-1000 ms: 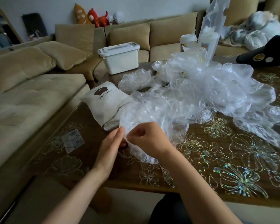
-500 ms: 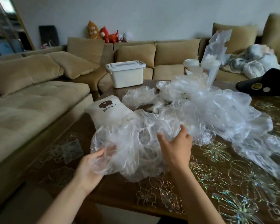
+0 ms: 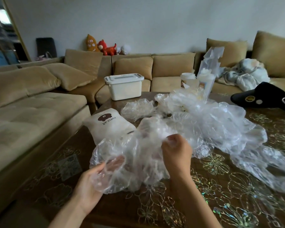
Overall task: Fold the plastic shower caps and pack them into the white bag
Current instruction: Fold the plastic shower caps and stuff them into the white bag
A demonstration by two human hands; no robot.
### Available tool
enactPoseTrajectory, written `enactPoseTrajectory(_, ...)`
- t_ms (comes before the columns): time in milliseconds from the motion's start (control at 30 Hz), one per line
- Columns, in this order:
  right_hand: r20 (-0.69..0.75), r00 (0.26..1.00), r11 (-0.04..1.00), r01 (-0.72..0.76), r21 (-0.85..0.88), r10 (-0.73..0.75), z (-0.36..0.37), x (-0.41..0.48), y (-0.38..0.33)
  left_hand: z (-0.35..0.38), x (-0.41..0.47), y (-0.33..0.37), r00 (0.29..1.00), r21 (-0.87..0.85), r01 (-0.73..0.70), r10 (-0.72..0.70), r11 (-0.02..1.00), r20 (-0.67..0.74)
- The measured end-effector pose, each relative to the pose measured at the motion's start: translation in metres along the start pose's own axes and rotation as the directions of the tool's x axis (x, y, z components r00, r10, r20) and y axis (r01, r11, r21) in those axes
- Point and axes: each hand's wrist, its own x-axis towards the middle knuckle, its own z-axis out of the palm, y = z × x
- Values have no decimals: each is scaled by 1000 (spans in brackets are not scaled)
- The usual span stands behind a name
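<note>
1. Two hands low in the frame, both on one clear shower cap (image 3: 138, 163), stretched between them above the near part of the counter (image 3: 220, 195).
2. Lower left of centre, left grip (image 3: 95, 176): palm up, fingers spread under the film and visible through it, thumb laid over the rim, pinching it.
3. At centre, right grip (image 3: 176, 150): curled into a fist, bunching the cap's upper edge between thumb and fingers.
4. Just beyond the held cap, left of centre, white bag (image 3: 109, 127): flat on the counter, printed "POPULAR" under a dark bear head, near end hidden beneath the film.
5. Across centre and right, pile of caps (image 3: 212, 125): loose, crumpled, touching the held one, trailing toward the right edge.
6. Behind the bag, white lidded box (image 3: 125, 86); on the counter or on the sofa (image 3: 31, 112), cannot tell.
7. Upper left, plush toys (image 3: 105, 46) on the sofa back.
</note>
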Motion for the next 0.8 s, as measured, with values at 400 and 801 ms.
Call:
enactPoseTrajectory(400, -286, 952, 920, -12, -392, -110, -77, 9, 14, 15, -6, 19, 976, 64, 119, -128, 991, 177)
enactPoseTrajectory(801, 587, 809, 820, -357, 447, 32, -29, -43, -7, 59, -39, 23, 961, 246, 117, -172, 962, 216)
